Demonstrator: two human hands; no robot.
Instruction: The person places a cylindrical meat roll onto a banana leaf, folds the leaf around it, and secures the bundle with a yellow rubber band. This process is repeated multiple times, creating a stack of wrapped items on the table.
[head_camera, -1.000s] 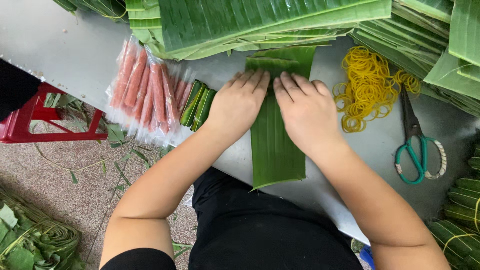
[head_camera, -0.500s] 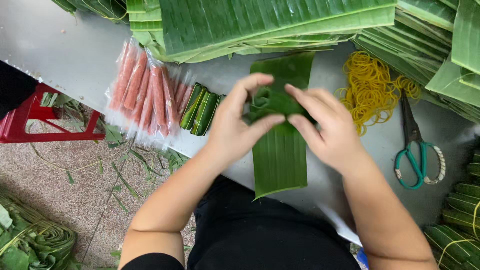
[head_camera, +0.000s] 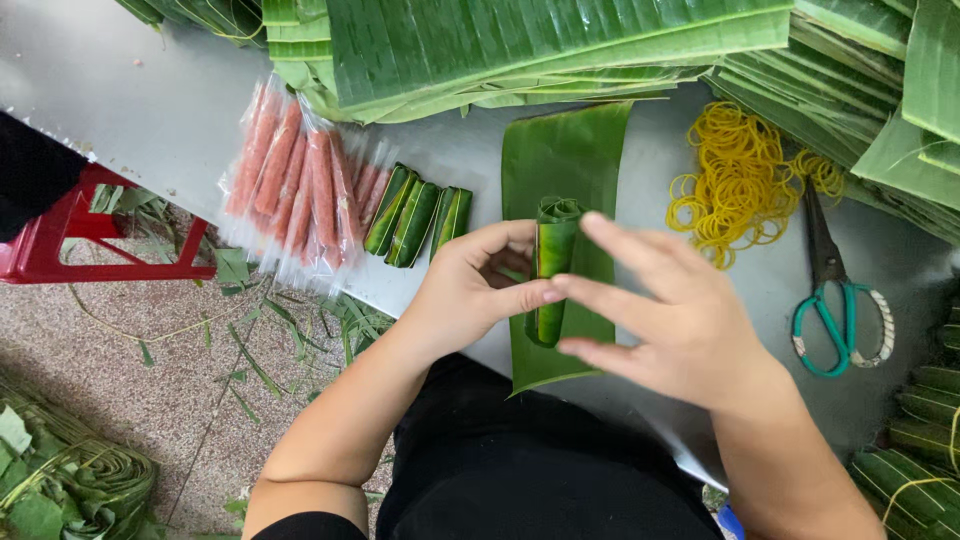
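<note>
A: What's around my hands in the head view?

B: Leaf stacks (head_camera: 560, 40) line the back of the worktop (head_camera: 130, 100). Sausage packs (head_camera: 300, 185), clear with pink sticks, lie left beside three green rolls (head_camera: 415, 215). Yellow bands (head_camera: 740, 180) and scissors (head_camera: 835, 290) sit right.

A: I see my left hand (head_camera: 475, 285) pinching the roll (head_camera: 552, 265) on the leaf (head_camera: 560, 160), mid-worktop. My right hand (head_camera: 665, 310) is open, fingers spread, touching the roll.
</note>
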